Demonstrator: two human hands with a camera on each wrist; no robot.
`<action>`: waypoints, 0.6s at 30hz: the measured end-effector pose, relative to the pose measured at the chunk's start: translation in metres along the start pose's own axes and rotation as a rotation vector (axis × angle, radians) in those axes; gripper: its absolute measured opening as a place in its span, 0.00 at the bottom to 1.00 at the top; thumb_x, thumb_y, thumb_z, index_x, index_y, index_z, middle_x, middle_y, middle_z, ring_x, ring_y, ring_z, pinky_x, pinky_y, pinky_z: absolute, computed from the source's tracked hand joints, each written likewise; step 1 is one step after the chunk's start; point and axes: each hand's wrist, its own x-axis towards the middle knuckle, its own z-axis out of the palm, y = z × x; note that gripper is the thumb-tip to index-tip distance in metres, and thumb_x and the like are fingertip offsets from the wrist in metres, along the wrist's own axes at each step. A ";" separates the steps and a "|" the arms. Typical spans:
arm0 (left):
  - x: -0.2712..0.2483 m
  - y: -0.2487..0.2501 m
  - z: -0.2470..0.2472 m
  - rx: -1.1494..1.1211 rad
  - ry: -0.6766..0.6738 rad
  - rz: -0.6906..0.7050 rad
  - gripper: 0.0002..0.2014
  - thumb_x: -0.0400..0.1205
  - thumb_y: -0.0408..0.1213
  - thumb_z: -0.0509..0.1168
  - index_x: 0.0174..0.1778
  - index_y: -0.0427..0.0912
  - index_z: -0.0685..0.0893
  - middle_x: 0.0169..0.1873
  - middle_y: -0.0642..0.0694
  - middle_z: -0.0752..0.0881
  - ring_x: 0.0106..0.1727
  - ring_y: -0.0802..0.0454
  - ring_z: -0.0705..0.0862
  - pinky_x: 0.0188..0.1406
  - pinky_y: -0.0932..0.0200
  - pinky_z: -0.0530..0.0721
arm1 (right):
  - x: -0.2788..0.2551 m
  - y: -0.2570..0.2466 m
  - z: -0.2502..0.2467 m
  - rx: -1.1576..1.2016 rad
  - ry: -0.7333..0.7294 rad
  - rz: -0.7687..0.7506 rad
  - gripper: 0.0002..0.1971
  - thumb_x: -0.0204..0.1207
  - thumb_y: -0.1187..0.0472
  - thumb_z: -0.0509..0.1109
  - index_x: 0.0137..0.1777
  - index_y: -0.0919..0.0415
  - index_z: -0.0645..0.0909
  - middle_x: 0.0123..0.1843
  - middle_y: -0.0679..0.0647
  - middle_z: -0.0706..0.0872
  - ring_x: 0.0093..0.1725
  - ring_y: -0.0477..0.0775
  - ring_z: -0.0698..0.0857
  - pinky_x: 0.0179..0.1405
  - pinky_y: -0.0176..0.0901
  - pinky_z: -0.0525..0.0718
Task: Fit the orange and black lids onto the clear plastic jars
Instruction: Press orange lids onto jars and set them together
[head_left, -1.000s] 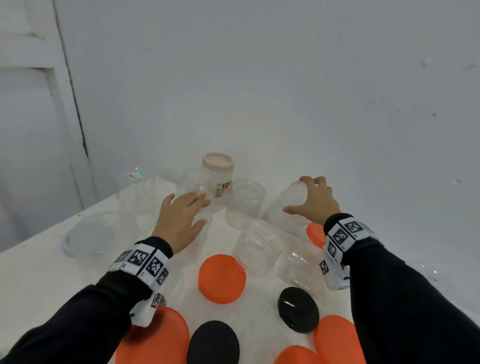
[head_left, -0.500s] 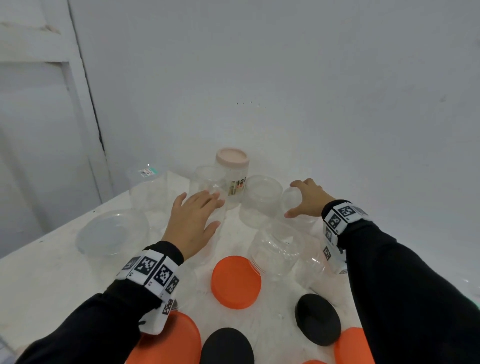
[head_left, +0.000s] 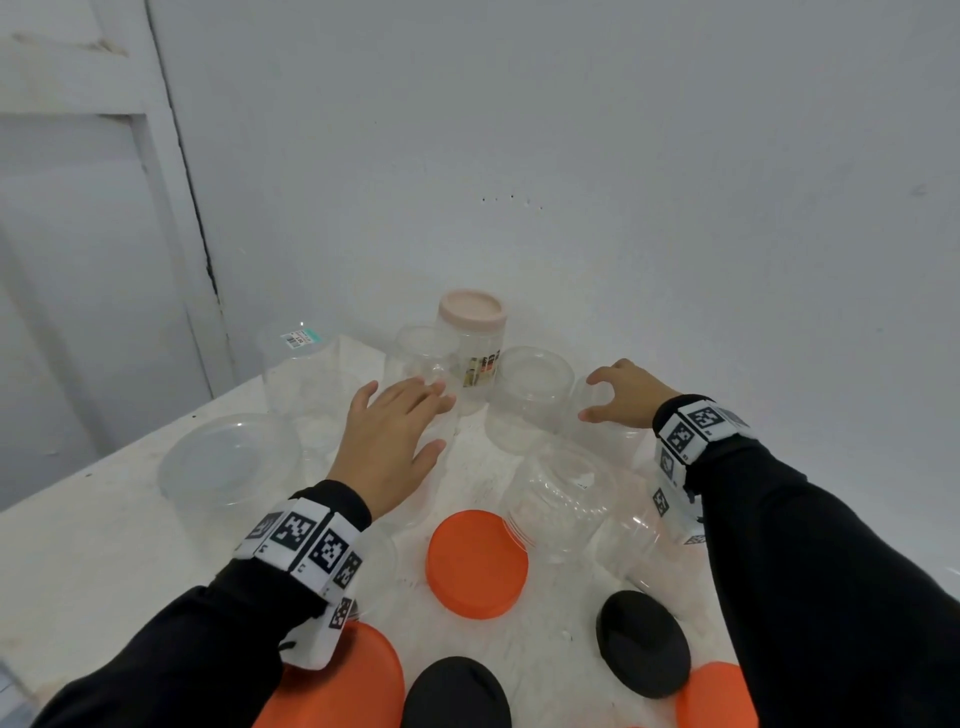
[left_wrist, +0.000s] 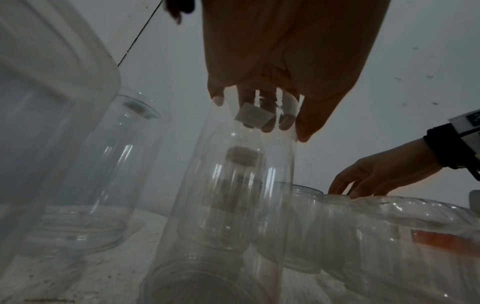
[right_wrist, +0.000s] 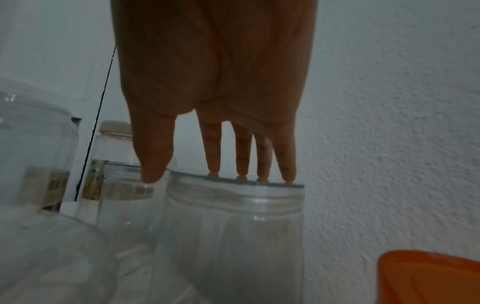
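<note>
Right hand (head_left: 626, 396), fingertips (right_wrist: 289, 178) on the rim of a clear jar (right_wrist: 233, 230) right of the pink-lidded jar (head_left: 471, 338), apparently steadying it. Left hand (head_left: 387, 441), fingers extended, reaches a jar left. Orange lid (head_left: 475, 564) lies nearer, unfitted.

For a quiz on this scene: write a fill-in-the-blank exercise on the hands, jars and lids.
1. The right hand touches the ____ of an upright clear jar with its fingertips.
2. The tall jar by the wall wears a ____ lid.
3. The orange lid at the middle of the table lies against a jar that lies on its ____.

Missing words: rim; pink; side
</note>
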 end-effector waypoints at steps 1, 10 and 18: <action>0.000 0.000 0.000 -0.001 -0.001 -0.002 0.21 0.69 0.33 0.76 0.58 0.42 0.84 0.61 0.44 0.84 0.64 0.42 0.81 0.64 0.33 0.69 | -0.001 0.000 -0.001 -0.004 -0.004 -0.002 0.32 0.74 0.49 0.72 0.75 0.58 0.68 0.75 0.60 0.66 0.72 0.60 0.71 0.68 0.48 0.69; 0.000 0.001 -0.002 -0.026 -0.037 -0.033 0.20 0.71 0.33 0.74 0.59 0.41 0.83 0.62 0.44 0.83 0.66 0.41 0.80 0.66 0.33 0.65 | -0.039 -0.016 -0.030 0.091 0.068 -0.115 0.28 0.75 0.50 0.72 0.73 0.55 0.71 0.72 0.56 0.72 0.69 0.56 0.73 0.63 0.43 0.70; 0.001 0.003 -0.005 -0.042 -0.083 -0.072 0.19 0.77 0.36 0.68 0.65 0.43 0.80 0.68 0.46 0.78 0.73 0.45 0.72 0.74 0.40 0.54 | -0.094 -0.050 0.009 0.087 -0.188 -0.337 0.37 0.70 0.48 0.76 0.77 0.48 0.64 0.76 0.48 0.66 0.72 0.49 0.69 0.68 0.38 0.68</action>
